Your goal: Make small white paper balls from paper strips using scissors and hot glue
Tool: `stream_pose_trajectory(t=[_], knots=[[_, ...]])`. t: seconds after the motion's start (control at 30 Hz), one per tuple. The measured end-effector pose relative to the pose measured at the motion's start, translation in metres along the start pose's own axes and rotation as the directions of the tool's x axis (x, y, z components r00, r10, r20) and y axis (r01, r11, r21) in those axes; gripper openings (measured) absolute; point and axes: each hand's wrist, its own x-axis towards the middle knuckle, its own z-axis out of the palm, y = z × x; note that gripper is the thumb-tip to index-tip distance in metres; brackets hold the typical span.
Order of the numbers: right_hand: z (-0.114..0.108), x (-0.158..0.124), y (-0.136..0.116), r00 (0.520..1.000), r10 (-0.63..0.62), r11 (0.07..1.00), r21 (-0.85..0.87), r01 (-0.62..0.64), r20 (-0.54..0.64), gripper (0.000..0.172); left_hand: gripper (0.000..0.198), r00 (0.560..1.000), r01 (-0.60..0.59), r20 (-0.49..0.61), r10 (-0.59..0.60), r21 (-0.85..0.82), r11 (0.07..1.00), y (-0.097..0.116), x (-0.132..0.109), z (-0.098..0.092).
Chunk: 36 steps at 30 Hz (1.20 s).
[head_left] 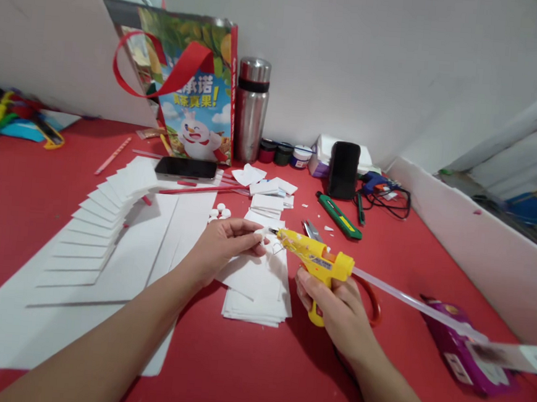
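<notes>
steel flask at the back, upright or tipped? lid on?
Upright, lid on. The flask stands on its base on the red table beside the printed bag, its steel cap seated above the black band.

Red table. Printed gift bag with red ribbon handle at the back edge, steel flask just beside it, then paint jars. Black phone lying flat in front of the bag. Stepped white foam stack toward the left. Green box cutter and tangled black cable near the right edge. Purple packet at the right front.
</notes>
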Motion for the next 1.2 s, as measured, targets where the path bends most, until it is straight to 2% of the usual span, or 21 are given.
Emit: stream_pose_trajectory(t=[0.23,0.57,0.97,1.2], knots=[[-0.0023,-0.0013,0.0002,0.999,-0.034,0.999,-0.039,0.034,0.005,0.042,0.03,1.0,0.01,-0.017,-0.01,-0.018,1.0,-0.0013,0.0021,-0.001],[0.0002,0.0001,-0.0041,1.0,-0.013,1.0,0.024,0.013,0.018,0.041,0.03,1.0,0.011,-0.003,-0.011,0.009,1.0,-0.0012,0.0008,-0.002],[-0.0009,-0.0021,-0.0014,0.999,0.005,1.0,0.017,-0.005,0.031,0.04,0.032,0.999,-0.021,-0.028,0.021,0.007,1.0,-0.0009,0.0006,-0.0012],[-0.0012,-0.0007,-0.0075,1.0,-0.004,1.0,-0.011,0.004,0.0,0.043,0.032,0.999,-0.031,-0.043,0.031,-0.003,1.0,-0.0016,0.0008,-0.0021]])
